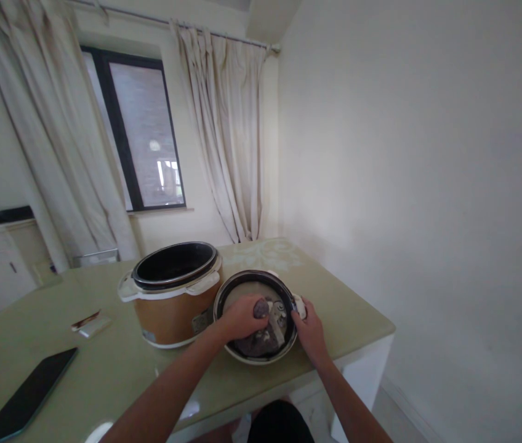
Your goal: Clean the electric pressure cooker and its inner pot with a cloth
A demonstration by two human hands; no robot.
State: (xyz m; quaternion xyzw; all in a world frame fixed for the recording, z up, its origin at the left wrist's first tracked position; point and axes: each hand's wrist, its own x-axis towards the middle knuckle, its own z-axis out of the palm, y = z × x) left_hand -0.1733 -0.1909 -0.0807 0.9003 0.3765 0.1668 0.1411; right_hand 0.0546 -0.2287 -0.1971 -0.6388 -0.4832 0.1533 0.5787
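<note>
The round lid [232, 296] of an electric pressure cooker lies with its inner side up near the table's right front edge. My left hand [242, 317] is closed around a bunched, dark greyish-purple cloth [261, 341] and presses it against the lid's inside. Part of the metal fittings [280, 314] shows beside the cloth. On the lid's right side, my right hand [309, 326] grips the rim by a white tab [298, 306]. To the left stands the orange-brown cooker body [168, 317], open at the top, its dark inner pot [175, 264] showing.
A pale green tabletop [117, 375] carries everything. A dark tablet-like slab [28, 394] lies at the left front, and a small packet [92, 324] behind it. Behind the table are curtains [228, 123] and a window [143, 129]. A bare wall [418, 172] rises on the right.
</note>
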